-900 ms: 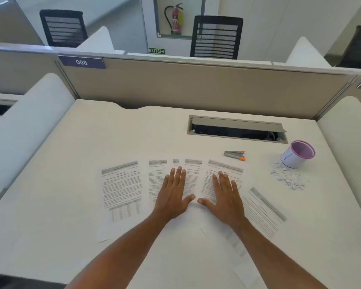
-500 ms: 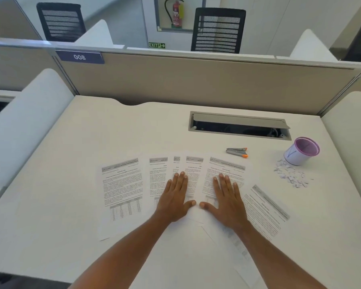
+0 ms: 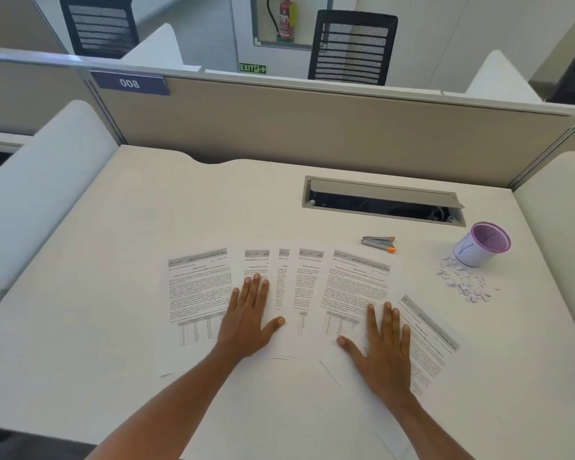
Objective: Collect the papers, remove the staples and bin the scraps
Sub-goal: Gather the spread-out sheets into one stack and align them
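Printed papers (image 3: 352, 287) lie fanned across the white desk (image 3: 113, 293), long edges pointing away from us. Our left hand (image 3: 249, 323) and right hand (image 3: 384, 350) rest flat on them, fingers spread, gripping nothing; the fan stretches between and beyond both palms.

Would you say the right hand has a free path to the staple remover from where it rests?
Probably yes: the right hand lies flat on the papers, and only bare desk separates them from the staple remover.

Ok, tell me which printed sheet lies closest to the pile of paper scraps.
The rightmost sheet, rotated clockwise at the end of the fan, beside the right hand. The others lie further left, away from the scraps.
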`<state>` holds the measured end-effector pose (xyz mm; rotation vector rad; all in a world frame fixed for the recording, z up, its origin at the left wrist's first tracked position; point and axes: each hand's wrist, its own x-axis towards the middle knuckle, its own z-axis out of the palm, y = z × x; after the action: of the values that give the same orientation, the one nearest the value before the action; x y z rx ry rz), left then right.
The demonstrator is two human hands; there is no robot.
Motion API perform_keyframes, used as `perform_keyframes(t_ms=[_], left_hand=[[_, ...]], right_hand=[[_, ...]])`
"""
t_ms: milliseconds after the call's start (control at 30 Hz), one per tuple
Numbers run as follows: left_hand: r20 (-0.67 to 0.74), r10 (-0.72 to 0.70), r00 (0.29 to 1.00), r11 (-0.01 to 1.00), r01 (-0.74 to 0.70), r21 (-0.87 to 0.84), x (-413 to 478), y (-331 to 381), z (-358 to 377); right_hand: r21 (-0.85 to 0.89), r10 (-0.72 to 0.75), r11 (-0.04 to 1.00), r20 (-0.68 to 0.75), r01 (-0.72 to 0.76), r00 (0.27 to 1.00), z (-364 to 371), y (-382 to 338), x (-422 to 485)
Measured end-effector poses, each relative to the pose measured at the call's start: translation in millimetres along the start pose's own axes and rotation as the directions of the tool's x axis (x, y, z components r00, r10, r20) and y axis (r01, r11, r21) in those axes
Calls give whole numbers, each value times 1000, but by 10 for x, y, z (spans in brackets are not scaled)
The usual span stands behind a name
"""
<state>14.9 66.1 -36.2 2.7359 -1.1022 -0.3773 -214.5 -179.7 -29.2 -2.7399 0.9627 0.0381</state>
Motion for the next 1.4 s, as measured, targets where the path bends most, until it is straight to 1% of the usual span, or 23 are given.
perform_keyframes(t_ms=[100,200,300,400,567,667,800,900,1033,1100,1167,1300,1400], left_hand=[[11,24,1000,999,-24,30,0,57,2],[4,36,999,999,-36,22,5,97,24],[24,36,999,999,-36,25,14,123,32],[50,35,998,998,-38,46,20,133,12],[41,36,999,999,-37,24,32,141,6],[54,28,998,999,-30,32,37,141,14],[82,15,997,999,-18,32,40,149,-21],[68,16,998,1000,-17,13,34,159,-46],[61,22,998,1000,-23,3,28,147,-29],[64,33,997,999,-34,15,28,138,-18],[57,47,997,999,-49,23,30,134,-13],[-13,64,998,998,-64,0,4,249,-35],[-33,92,995,994,-94,-47,-55,454,-21]], right_hand=[[-14,-47,999,5,47,999,13,-49,43],[-52,-107,993,13,108,994,27,-107,89],[-52,-155,987,12,155,988,38,-162,120],[-70,-187,979,34,189,982,37,-205,160],[-65,-242,967,64,246,968,47,-231,239],[-57,-294,952,89,300,952,43,-324,291],[-22,-331,940,174,340,927,2,-532,394],[-27,-390,913,231,407,891,-16,-680,481],[-19,-449,883,254,468,857,-13,-829,579],[-19,-445,887,223,461,867,-24,-874,589],[-10,-403,912,144,409,904,-50,-873,557],[58,-230,971,-13,230,973,-110,-614,327],[76,-64,995,-41,67,997,-99,-289,118]])
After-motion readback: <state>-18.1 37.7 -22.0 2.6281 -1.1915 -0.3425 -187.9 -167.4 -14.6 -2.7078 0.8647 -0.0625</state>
